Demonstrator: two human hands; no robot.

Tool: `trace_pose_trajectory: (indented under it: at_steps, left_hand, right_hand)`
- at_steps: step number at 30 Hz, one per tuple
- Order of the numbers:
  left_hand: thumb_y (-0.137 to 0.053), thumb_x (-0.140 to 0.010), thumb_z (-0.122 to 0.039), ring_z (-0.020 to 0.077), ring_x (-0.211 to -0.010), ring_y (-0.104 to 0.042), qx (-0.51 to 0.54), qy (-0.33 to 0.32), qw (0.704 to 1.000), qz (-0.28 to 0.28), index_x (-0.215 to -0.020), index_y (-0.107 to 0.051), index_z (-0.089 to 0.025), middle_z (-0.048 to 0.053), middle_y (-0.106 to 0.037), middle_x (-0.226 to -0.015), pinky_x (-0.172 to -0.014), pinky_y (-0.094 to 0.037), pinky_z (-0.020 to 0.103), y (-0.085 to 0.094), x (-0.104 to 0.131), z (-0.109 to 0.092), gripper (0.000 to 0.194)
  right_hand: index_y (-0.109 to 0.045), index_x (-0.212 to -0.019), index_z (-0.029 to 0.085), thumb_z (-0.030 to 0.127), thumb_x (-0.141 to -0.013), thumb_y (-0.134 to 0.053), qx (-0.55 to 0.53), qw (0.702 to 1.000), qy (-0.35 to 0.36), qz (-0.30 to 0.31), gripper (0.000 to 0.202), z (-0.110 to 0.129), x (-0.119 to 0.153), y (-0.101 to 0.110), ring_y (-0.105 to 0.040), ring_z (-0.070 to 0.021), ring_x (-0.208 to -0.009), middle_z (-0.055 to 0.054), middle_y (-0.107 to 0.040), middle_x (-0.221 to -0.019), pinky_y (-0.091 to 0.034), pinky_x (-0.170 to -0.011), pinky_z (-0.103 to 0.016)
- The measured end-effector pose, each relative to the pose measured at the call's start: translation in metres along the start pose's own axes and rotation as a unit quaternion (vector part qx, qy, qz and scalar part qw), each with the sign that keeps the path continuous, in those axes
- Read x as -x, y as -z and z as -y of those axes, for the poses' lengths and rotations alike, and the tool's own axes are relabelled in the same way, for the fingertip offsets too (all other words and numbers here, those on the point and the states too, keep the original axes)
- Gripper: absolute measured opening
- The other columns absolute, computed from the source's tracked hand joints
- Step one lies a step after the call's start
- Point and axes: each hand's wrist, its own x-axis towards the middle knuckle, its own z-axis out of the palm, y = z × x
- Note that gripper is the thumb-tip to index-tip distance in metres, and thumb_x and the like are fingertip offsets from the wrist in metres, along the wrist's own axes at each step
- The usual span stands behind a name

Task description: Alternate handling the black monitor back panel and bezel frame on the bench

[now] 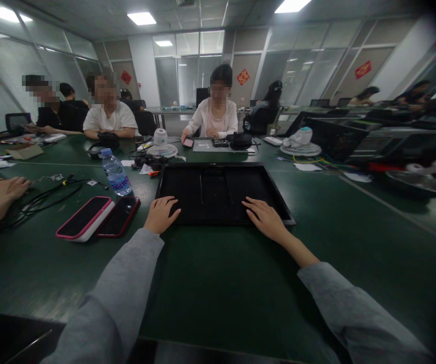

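A black rectangular tray-like frame with a raised rim lies flat on the green table in front of me. Two thin lines run across its dark inside. My left hand rests over its near left corner, fingers stretched out and holding nothing. Over the near right part of the rim lies my right hand, its fingers also spread and with nothing in them. Just left of my left hand is a phone in a red case, beside a thicker white item with a pink-rimmed dark top.
A water bottle stands behind the phones. Black cables and another person's hand are at the left. Small white fans stand farther back. A metal bowl sits at the right. Several people sit around the table.
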Motion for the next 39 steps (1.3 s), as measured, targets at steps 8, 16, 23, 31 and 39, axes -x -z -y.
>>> trace_pose_trajectory:
  at_steps: [8,16,23,31,39]
  left_hand:
    - [-0.047,-0.098,-0.042,0.0302,-0.140,-0.041,-0.028,0.091,0.993,-0.069,-0.135,-0.059,-0.025,0.011,-0.057,-0.143,-0.117,-0.021,0.057,0.008,0.001,0.001,0.043]
    - [-0.043,-0.099,-0.037,0.0310,-0.134,-0.049,-0.012,0.237,0.969,-0.075,-0.139,-0.055,-0.019,0.015,-0.058,-0.143,-0.112,-0.032,0.058,-0.002,-0.003,0.028,0.046]
    - [-0.039,-0.100,-0.037,0.0286,-0.124,-0.061,0.092,0.246,0.965,-0.017,-0.143,-0.051,-0.016,0.015,-0.064,-0.136,-0.106,-0.045,0.044,-0.009,-0.005,0.043,0.049]
    - [-0.043,-0.099,-0.038,0.0254,-0.123,-0.063,0.135,0.276,0.952,-0.010,-0.137,-0.057,-0.019,0.011,-0.069,-0.130,-0.105,-0.046,0.039,-0.003,-0.005,0.042,0.045]
    - [-0.043,-0.099,-0.039,0.0262,-0.122,-0.064,0.133,0.273,0.953,-0.009,-0.137,-0.057,-0.019,0.012,-0.069,-0.129,-0.104,-0.047,0.040,-0.001,-0.005,0.041,0.045]
  right_hand:
    - [-0.059,-0.138,0.025,0.038,-0.100,-0.039,-0.008,0.996,-0.019,-0.084,0.045,-0.001,0.001,0.004,-0.045,-0.0290,-0.136,-0.010,-0.051,-0.150,-0.048,-0.102,-0.050]
    - [-0.057,-0.138,0.018,0.031,-0.096,-0.040,0.038,0.962,-0.168,-0.213,0.047,-0.040,0.006,0.009,-0.045,-0.0345,-0.133,-0.017,-0.051,-0.146,-0.043,-0.105,-0.057]
    - [-0.048,-0.147,0.012,0.036,-0.096,-0.037,-0.018,0.963,-0.245,-0.107,0.056,-0.053,0.009,0.006,-0.053,-0.0337,-0.128,-0.019,-0.054,-0.143,-0.046,-0.105,-0.053]
    - [-0.044,-0.151,0.015,0.038,-0.096,-0.037,-0.053,0.957,-0.272,-0.091,0.060,-0.051,0.009,0.009,-0.055,-0.0341,-0.127,-0.017,-0.050,-0.148,-0.047,-0.105,-0.052]
    - [-0.046,-0.149,0.017,0.035,-0.094,-0.039,-0.047,0.960,-0.253,-0.109,0.058,-0.054,0.009,0.006,-0.058,-0.0338,-0.124,-0.017,-0.052,-0.145,-0.050,-0.101,-0.052]
